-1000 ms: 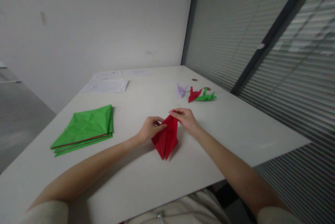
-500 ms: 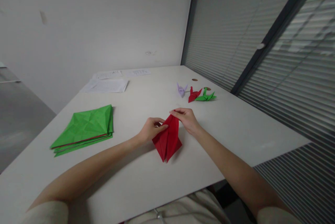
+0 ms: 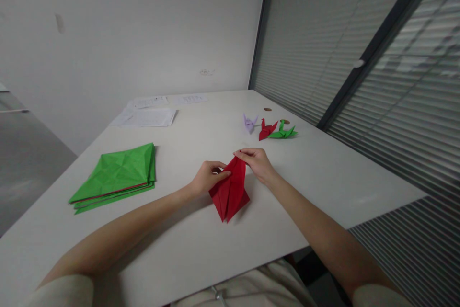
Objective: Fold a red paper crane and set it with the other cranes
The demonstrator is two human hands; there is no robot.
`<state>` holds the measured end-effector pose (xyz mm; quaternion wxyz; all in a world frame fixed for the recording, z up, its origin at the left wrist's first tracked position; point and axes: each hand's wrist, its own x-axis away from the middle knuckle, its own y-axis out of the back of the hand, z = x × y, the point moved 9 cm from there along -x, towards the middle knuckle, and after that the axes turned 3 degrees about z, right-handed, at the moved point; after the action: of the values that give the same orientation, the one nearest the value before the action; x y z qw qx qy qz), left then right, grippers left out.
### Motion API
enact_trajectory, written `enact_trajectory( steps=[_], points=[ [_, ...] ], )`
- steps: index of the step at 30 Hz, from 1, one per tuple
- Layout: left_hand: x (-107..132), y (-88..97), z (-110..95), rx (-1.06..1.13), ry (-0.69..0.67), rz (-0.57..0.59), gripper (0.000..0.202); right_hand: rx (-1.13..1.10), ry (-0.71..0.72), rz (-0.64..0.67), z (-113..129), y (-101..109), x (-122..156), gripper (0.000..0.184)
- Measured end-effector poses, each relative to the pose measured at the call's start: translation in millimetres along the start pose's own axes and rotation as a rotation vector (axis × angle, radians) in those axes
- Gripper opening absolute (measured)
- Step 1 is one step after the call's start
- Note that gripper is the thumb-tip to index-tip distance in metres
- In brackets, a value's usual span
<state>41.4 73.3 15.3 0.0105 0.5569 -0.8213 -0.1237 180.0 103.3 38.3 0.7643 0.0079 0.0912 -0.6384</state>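
A partly folded sheet of red origami paper [image 3: 233,192] is held between my two hands over the near part of the table. Its two narrow points face me, and a flap sticks out on either side. My left hand [image 3: 209,176] pinches the paper's left edge, thumb on top. At the far tip, my right hand [image 3: 256,161] grips the paper between thumb and fingers. Beyond the hands stand three folded paper cranes: a lilac one [image 3: 249,124], a red one [image 3: 266,130] and a green one [image 3: 283,131].
On the left of the white table [image 3: 194,259] lies a stack of creased green paper [image 3: 118,170] with a red edge showing. Printed sheets [image 3: 147,118] lie at the back left. Two round holes sit near the right edge, beside window blinds [image 3: 309,48].
Both hands keep their hold in nearly the same place. The two near points of the red paper have shifted very slightly left and closer together.
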Motion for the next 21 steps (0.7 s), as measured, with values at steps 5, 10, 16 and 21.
enact_trajectory(
  steps=[5,10,16,21],
  points=[
    [-0.6,0.4,2.5,-0.004,0.003,0.0,0.028,-0.005,-0.002,-0.001,-1.9,0.0,-1.1,0.024],
    [-0.8,-0.3,5.3,-0.008,0.005,-0.003,0.026,-0.005,-0.001,-0.001,-1.7,-0.3,-1.6,0.023],
    [-1.2,-2.1,0.6,0.002,-0.028,0.033,0.022,0.018,-0.01,-0.012,1.2,0.1,0.4,0.023],
    [-2.5,-1.4,2.0,-0.008,-0.025,0.056,0.027,0.025,0.0,-0.006,3.1,1.0,0.5,0.022]
  ],
)
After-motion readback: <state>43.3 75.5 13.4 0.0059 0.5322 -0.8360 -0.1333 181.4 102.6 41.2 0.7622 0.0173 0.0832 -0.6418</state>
